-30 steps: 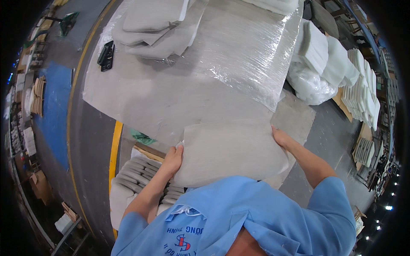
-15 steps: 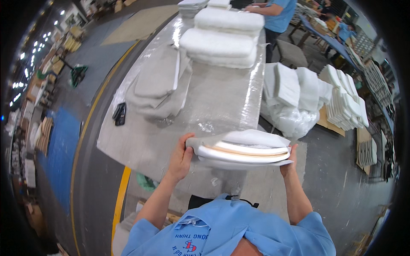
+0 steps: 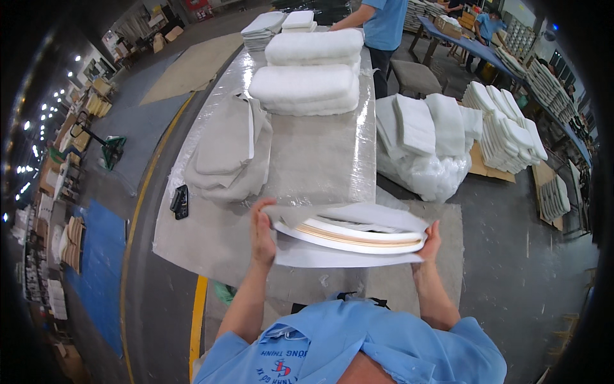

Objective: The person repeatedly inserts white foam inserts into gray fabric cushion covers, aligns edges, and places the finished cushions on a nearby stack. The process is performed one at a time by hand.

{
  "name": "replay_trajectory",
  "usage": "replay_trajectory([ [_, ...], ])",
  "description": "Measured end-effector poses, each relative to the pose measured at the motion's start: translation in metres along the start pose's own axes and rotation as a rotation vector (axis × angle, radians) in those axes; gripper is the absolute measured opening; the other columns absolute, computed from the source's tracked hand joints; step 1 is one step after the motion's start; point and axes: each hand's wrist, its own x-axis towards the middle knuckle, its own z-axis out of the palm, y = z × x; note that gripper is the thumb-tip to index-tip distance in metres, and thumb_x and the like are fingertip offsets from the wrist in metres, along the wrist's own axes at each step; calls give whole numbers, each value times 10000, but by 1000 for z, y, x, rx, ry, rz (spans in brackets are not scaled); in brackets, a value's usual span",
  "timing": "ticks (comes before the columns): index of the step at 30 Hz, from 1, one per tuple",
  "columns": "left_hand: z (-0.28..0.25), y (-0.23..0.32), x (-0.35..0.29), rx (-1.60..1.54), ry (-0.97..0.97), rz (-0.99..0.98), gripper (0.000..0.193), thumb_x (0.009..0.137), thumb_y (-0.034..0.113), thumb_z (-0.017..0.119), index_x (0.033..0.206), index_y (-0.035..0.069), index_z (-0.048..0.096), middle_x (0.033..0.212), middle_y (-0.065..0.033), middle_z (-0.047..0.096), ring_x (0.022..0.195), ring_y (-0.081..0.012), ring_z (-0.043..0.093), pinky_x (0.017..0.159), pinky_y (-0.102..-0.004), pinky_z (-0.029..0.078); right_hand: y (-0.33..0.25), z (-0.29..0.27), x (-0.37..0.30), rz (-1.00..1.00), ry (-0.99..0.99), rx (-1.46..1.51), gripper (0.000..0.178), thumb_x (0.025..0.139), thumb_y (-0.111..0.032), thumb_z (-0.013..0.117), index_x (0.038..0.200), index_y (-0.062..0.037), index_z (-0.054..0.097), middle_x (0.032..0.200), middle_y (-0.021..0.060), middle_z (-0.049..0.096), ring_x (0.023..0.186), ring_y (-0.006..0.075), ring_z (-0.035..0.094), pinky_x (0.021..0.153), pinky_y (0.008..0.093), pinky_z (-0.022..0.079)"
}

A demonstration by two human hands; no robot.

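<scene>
Both forearms rise from the near edge, elbows tucked in and bent. The left hand stands nearly upright, its fingers curled over the left end of the cushion pad. The right hand mirrors it, palm pressed against the right end, fingers closed over the edge. Both hands are clamped shut on the pad, one at each end.

The pad hangs in the air, held clear above the near end of the long table. Its long axis runs left to right, level or nearly so. The open, layered edge faces the person: a tan foam layer sandwiched between white sheets, with a grey fabric cover on top and a flat white sheet sticking out underneath.

Farther along the table, a heap of grey fabric covers lies to the left. Thick white foam cushions are stacked at the far end. A small black device rests on the table's left edge. Right of the table, bagged white pads sit on the floor. Another person in a blue shirt stands at the far end.
</scene>
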Motion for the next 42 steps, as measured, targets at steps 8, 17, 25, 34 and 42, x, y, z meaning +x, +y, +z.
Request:
replay_trajectory([
  [8,-17,-34,149,-246,88,-164,486,1112,447,382,1214,55,650,1007,-45,645,909,-159,594,851,-315,492,85,54,-120,502,-20,-281,439,1055,-497,551,1192,-88,632,1047,59,719,1048,250,662,946,445,512],
  [17,92,-84,54,-481,-381,-713,736,1014,545,602,1537,43,475,1433,-153,596,1276,-256,596,1081,-366,473,146,54,-73,561,-592,-782,384,1065,-268,585,1405,-87,580,1200,72,706,1076,177,645,943,358,525],
  [25,120,-61,19,-125,-547,-462,761,918,129,692,1608,63,378,1569,-191,478,1432,-261,470,1178,-355,365,89,79,84,81,-276,-628,391,1049,-158,604,1422,-42,586,1290,81,688,1206,188,619,1038,326,493],
  [34,141,-67,51,8,-587,-374,731,924,37,634,1606,47,372,1555,-127,492,1359,-209,523,1130,-350,413,81,161,169,-394,-452,-536,476,1122,-435,432,1147,-31,681,1044,52,683,941,127,602,871,291,496],
  [42,161,-75,122,160,-397,-309,573,976,94,572,1527,-18,465,1381,-148,636,1253,-216,608,1082,-326,448,104,204,191,-190,-534,-655,672,1108,-549,365,838,-39,710,752,33,632,739,141,580,740,308,475],
])
